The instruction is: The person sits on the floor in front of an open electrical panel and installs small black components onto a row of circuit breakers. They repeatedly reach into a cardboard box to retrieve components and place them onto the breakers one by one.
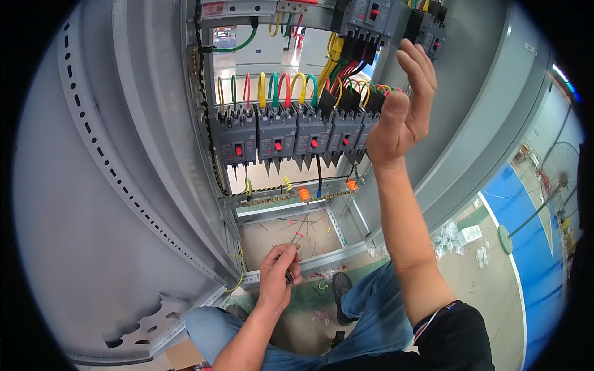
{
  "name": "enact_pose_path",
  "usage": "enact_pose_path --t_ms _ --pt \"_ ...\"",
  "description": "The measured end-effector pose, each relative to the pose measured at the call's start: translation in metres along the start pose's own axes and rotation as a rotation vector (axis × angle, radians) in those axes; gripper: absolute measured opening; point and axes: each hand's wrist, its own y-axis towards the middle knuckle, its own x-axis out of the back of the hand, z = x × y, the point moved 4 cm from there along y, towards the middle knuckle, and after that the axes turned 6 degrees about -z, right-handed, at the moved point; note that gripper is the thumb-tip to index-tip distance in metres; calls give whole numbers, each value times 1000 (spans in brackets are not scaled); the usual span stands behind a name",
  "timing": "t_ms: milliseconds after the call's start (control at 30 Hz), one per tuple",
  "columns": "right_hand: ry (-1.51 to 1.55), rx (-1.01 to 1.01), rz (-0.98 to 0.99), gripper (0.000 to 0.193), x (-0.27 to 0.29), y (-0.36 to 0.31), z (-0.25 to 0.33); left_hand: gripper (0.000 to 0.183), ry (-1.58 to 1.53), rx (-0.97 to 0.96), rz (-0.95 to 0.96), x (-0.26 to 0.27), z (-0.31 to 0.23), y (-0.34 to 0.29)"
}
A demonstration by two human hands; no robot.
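Note:
My left hand [279, 272] is low in front of the cabinet's base, its fingers closed round a small dark thing [289, 276] that I cannot make out. Raised at the right side of the cabinet, my right hand [405, 111] has its fingers stretched up and the thumb apart, with nothing visible in it. It overlaps the right end of a row of grey circuit breakers [274, 137] with red toggles. Yellow, green and red wires [284, 86] loop from their tops. Above hangs another circuit breaker [369, 17], with a bundle of coloured cables [334, 59] beneath it.
Orange insulators [304, 194] sit on a lower rail. Black wire offcuts lie on the cabinet floor [260, 238]. A large grey panel [68, 204] stands at left, a cabinet side [464, 123] at right. Plastic bags [447, 240], a white box [470, 235] and a fan [560, 176] are farther right.

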Motion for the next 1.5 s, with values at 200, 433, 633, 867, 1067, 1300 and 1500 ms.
enact_pose_path --t_ms 200,433,633,867,1067,1300,1500 --pt "-341 108 269 44 -90 -70 -65 24 22 -1 7 -10 5 6" --pt "-154 -24 139 38 -23 -46 -41 25 -17 10 -2 -1 2 3" --pt "-55 42 125 46 -43 -28 -17 27 5 2 -18 -2 2 4" --pt "-170 43 370 44 -73 -79 -58 30 35 14 -27 -9 11 5" --pt "342 -350 866 59 10 -117 62 48 -77 11 -20 -4 -3 6" --pt "703 -794 1209 68 69 -196 140 69 -142 7 11 -8 10 8" --pt "864 -1285 1129 62 75 -201 134 66 -155 26 91 -15 10 12"
